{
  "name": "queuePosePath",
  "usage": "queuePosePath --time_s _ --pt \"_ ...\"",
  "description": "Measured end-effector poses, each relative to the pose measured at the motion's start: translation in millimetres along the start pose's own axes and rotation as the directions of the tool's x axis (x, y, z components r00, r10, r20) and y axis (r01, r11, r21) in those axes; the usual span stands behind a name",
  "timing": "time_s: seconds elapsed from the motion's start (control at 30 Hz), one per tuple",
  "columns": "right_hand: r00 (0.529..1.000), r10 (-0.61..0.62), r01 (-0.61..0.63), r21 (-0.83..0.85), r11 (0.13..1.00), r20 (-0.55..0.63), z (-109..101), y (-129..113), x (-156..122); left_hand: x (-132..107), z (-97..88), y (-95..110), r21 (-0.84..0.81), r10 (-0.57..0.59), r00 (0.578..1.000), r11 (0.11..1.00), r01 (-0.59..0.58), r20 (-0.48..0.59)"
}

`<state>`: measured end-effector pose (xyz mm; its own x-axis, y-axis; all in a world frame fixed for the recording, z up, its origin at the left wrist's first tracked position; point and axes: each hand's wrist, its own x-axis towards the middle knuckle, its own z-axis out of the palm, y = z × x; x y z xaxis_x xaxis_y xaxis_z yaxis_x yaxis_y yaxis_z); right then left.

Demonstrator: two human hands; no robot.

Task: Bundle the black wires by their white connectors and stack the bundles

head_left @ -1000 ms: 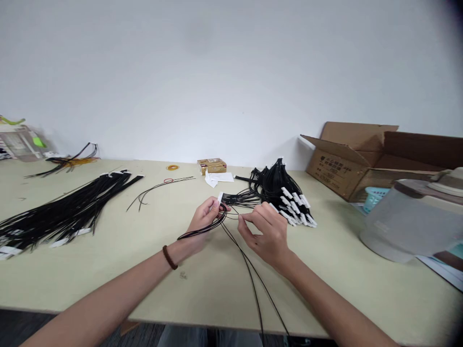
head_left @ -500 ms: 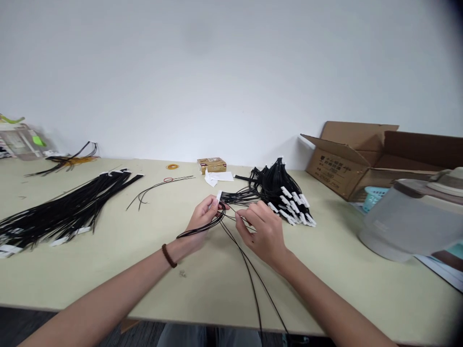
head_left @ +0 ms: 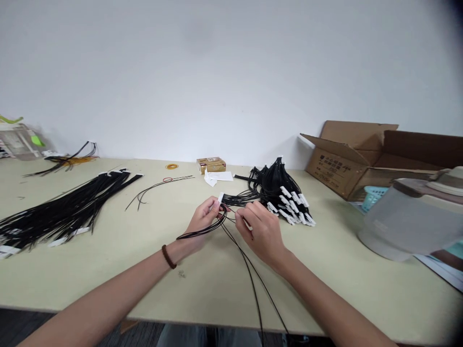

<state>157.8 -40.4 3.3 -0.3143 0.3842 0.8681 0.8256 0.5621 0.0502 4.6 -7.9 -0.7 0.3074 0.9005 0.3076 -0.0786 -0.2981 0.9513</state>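
My left hand (head_left: 202, 221) pinches a small bunch of thin black cables (head_left: 202, 231) with a white connector (head_left: 220, 197) sticking up past the fingertips. My right hand (head_left: 261, 231) is closed in a pinch on one black cable just right of the left hand's fingers. Loose cable strands (head_left: 253, 284) run from both hands down over the table's front edge. A heap of black cables with white connectors (head_left: 282, 190) lies right behind the hands. A brown bead bracelet (head_left: 168, 256) sits on my left wrist.
A long bundle of black cables (head_left: 65, 212) lies at the left on the pale table (head_left: 108, 270). A few loose wires (head_left: 155, 189), a rubber band (head_left: 172, 166) and a small box (head_left: 211, 164) lie farther back. An open cardboard box (head_left: 361, 156) and a grey pot (head_left: 405, 219) stand at the right.
My right hand has slid a little left, closer to the left hand's fingertips. The left hand has hardly moved.
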Motion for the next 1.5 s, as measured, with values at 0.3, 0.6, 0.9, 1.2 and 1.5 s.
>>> queuePosePath --time_s 0.3,0.6,0.9,1.2,1.5 --pt "1.0 -0.012 0.012 0.0 1.0 -0.004 0.4 0.6 -0.8 0.1 -0.2 -1.4 0.018 0.012 1.0 1.0 -0.012 0.0" --pt "0.999 -0.033 0.033 0.012 0.999 0.004 0.5 0.8 -1.2 0.6 -0.2 -3.8 0.005 0.008 1.0 1.0 -0.008 0.008" --pt "0.998 -0.056 0.055 0.016 0.998 0.015 1.0 1.3 -1.8 0.7 -0.8 -6.3 -0.002 0.002 1.0 1.0 -0.002 0.016" --pt "0.997 -0.071 0.07 0.031 0.997 0.024 -0.2 0.2 -0.7 0.4 -0.3 -6.4 -0.025 -0.018 1.0 1.0 0.019 0.018" --pt "0.994 -0.107 0.106 0.037 0.994 0.011 2.0 0.1 -1.9 0.7 -1.1 -8.0 -0.024 -0.031 0.999 0.999 0.032 0.033"
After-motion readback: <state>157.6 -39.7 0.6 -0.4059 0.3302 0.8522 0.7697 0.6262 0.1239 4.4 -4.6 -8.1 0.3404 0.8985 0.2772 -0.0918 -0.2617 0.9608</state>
